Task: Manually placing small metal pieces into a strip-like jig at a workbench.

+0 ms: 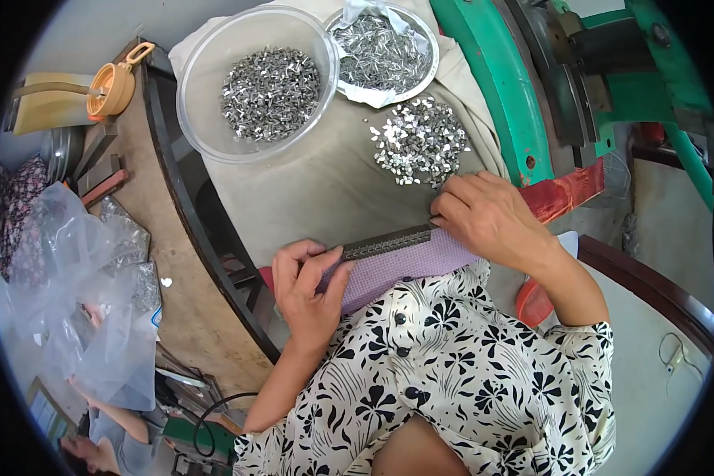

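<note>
A long dark metal strip (389, 242), with a row of small parts along it, lies across a lilac woven cloth (401, 266) at the near edge of the work surface. At its left end, my left hand (309, 289) is closed, thumb and forefinger gripping the strip. My right hand (488, 218) is at the other end, its fingers pinched together by the strip's tip; what they hold, if anything, is hidden. Just beyond my right fingers spreads a loose pile of small shiny metal pieces (420, 143).
A clear plastic tub (194, 119) of small metal pieces stands at the far left, beside a lined bowl (432, 75) of thin metal pins. Green machine frame (496, 87) borders the right. Plastic bags (95, 317) lie on the left bench; another person (119, 436) is lower left.
</note>
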A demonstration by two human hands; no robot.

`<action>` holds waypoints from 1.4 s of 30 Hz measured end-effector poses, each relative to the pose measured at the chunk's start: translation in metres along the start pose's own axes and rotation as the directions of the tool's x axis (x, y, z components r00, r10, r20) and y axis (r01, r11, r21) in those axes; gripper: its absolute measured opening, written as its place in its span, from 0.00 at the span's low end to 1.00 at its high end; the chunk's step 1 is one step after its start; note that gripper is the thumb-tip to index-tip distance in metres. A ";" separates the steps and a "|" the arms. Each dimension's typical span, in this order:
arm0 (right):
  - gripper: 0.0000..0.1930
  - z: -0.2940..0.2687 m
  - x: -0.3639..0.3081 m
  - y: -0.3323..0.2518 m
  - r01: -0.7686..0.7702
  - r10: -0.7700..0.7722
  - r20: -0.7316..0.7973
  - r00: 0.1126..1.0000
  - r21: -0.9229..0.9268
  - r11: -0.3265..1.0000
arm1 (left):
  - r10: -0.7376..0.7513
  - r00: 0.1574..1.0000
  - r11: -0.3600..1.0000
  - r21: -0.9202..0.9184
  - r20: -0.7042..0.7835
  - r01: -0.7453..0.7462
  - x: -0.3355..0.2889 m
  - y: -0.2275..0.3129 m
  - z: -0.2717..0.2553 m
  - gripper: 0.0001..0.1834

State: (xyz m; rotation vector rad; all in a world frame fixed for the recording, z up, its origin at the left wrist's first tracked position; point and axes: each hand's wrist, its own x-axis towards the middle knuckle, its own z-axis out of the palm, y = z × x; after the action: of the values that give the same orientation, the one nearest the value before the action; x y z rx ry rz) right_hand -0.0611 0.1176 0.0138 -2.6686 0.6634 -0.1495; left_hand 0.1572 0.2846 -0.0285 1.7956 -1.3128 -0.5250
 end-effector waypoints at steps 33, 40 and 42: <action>0.05 0.015 -0.014 -0.016 -0.210 0.338 -0.104 0.935 0.605 0.768 | -0.017 0.999 1.000 0.002 0.049 0.017 -0.002 0.001 0.001 0.17; 0.05 0.013 -0.011 -0.023 -0.221 0.293 -0.093 0.952 0.457 0.862 | -0.037 0.998 0.999 0.017 0.050 0.036 -0.001 0.002 0.000 0.17; 0.06 0.015 -0.012 -0.021 -0.187 0.262 -0.116 0.958 0.440 0.878 | -0.014 0.999 1.000 -0.001 0.044 0.014 0.000 0.001 0.001 0.17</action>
State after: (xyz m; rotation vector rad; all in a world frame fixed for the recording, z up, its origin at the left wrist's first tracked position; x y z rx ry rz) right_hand -0.0602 0.1456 0.0082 -2.1562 0.8782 -0.4154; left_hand 0.1552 0.2840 -0.0282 1.8019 -1.3301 -0.5756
